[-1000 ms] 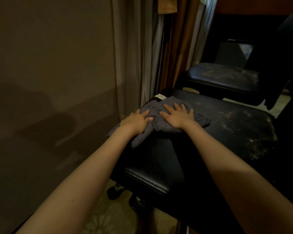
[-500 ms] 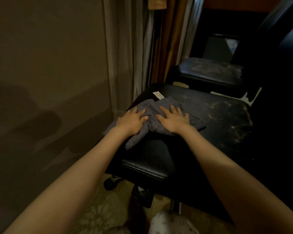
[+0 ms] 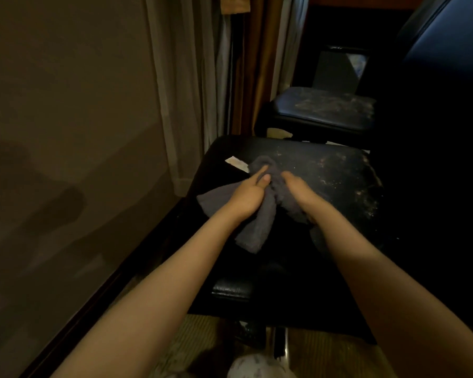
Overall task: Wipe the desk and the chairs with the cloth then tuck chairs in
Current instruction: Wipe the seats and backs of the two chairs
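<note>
A grey cloth [image 3: 260, 227] lies bunched on the black seat of the near chair [image 3: 325, 170], which is speckled with pale dust on its right half. My left hand [image 3: 247, 195] grips the cloth's left part, thumb and fingers closed on a fold. My right hand [image 3: 298, 190] holds the cloth's right part, its fingers buried in the fabric. The cloth's white label [image 3: 236, 162] sticks out at the far left of the seat. A second black chair [image 3: 325, 110] with a dusty seat stands just behind.
A plain wall [image 3: 66, 132] runs along the left, with curtains [image 3: 191, 77] hanging behind the near chair. The near chair's dark backrest [image 3: 443, 132] rises at the right. Patterned carpet [image 3: 197, 339] and the chair's base [image 3: 260, 334] show below the seat.
Both hands lay flat on the spread cloth before. Now they have drawn together and gathered the cloth into a bunch in the middle of the seat.
</note>
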`<action>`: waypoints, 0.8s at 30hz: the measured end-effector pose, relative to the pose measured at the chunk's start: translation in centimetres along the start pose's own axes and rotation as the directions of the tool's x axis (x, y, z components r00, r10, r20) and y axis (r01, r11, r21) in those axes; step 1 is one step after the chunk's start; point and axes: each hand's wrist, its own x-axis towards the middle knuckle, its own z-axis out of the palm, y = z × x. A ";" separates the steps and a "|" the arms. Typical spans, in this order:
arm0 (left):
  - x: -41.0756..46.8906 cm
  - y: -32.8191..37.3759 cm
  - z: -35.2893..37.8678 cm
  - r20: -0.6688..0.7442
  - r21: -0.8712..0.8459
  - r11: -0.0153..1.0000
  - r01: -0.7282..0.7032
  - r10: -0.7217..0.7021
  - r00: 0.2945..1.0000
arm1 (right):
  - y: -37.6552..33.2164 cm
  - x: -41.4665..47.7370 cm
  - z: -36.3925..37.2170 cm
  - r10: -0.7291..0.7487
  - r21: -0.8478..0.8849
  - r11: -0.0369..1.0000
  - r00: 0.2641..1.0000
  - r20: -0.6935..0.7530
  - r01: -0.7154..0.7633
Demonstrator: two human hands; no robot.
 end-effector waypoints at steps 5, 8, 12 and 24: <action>-0.1 2.1 2.7 0.189 -0.033 0.999 0.037 -0.030 0.981 | 1.7 -0.3 -1.7 0.166 0.589 0.797 0.986 -0.006 -0.130; -0.6 3.0 0.0 0.126 0.166 0.986 0.011 -0.032 0.992 | 2.8 0.6 -0.8 0.157 0.347 0.932 0.978 -0.140 -0.100; -3.3 4.1 -3.2 0.032 0.534 0.828 0.173 -0.224 0.974 | 2.8 0.5 -0.2 0.101 0.170 0.983 0.983 -0.154 -0.075; -14.8 -1.4 2.7 -0.236 0.849 0.456 0.268 -0.126 0.963 | -2.7 0.2 5.1 -0.236 -0.464 0.810 0.923 0.305 0.360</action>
